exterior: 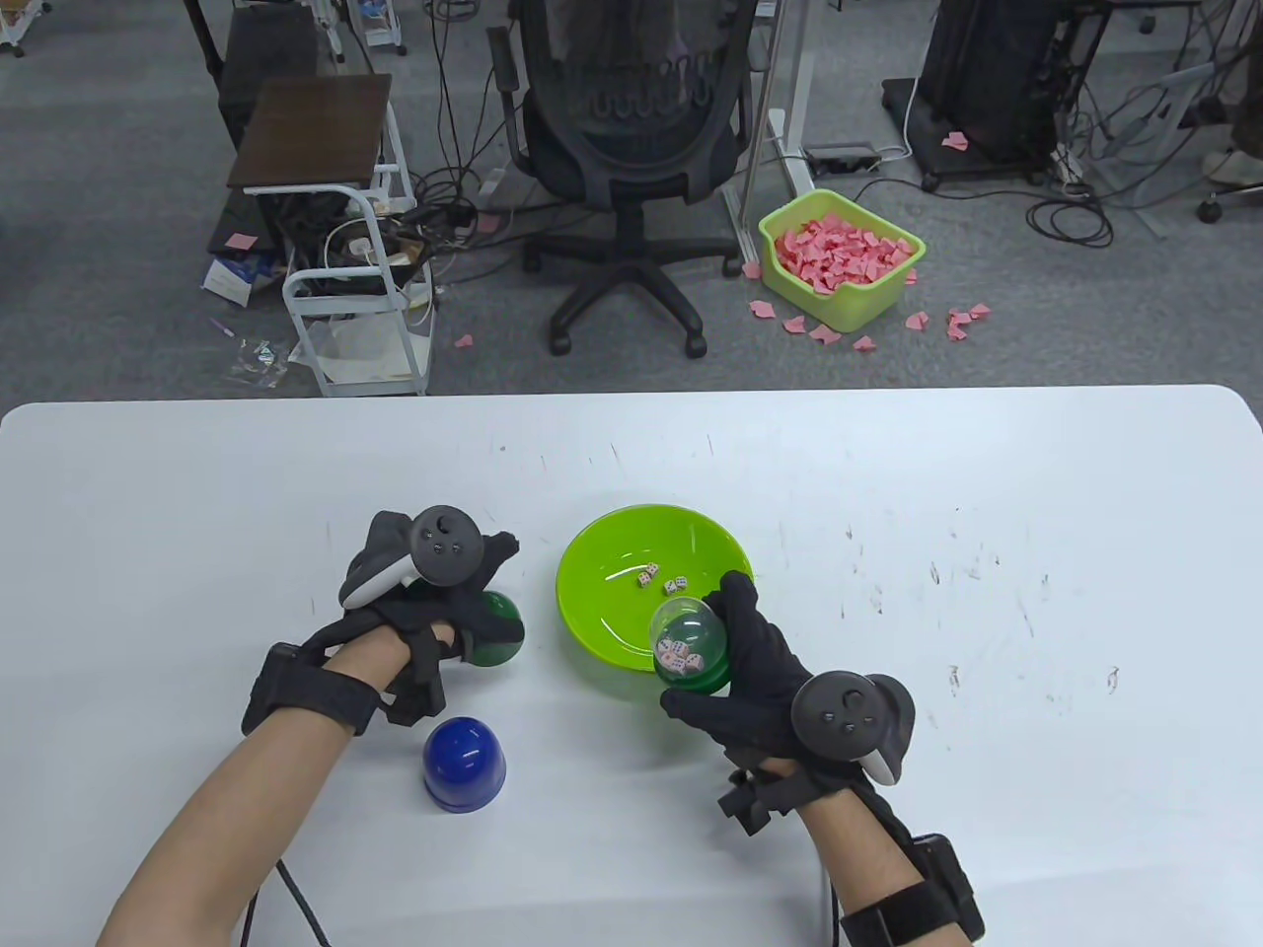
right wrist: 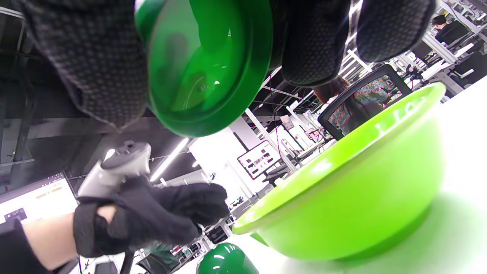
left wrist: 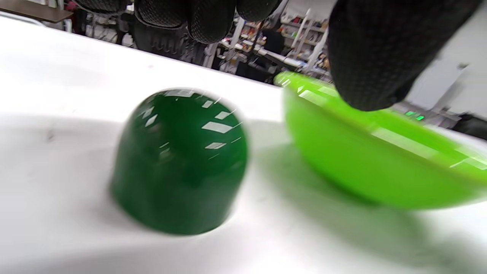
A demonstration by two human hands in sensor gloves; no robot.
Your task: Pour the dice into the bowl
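Note:
The lime green bowl (exterior: 602,582) stands mid-table with a few dice (exterior: 659,580) in it. My right hand (exterior: 735,641) grips a green dice cup (exterior: 691,646), tilted with its mouth over the bowl's near rim; several dice (exterior: 681,659) lie inside the cup. The right wrist view shows the cup's underside (right wrist: 205,64) between my fingers, above the bowl (right wrist: 361,198). My left hand (exterior: 444,582) hovers over a dark green dome lid (exterior: 498,636) standing on the table left of the bowl. In the left wrist view the fingers (left wrist: 213,19) hang above the lid (left wrist: 179,160), apart from it.
A blue dome cup (exterior: 464,763) stands upside down near the front edge, between my forearms. The white table (exterior: 987,592) stretches to both sides. Beyond the far edge are an office chair (exterior: 631,148) and a green bin of pink paper (exterior: 839,256).

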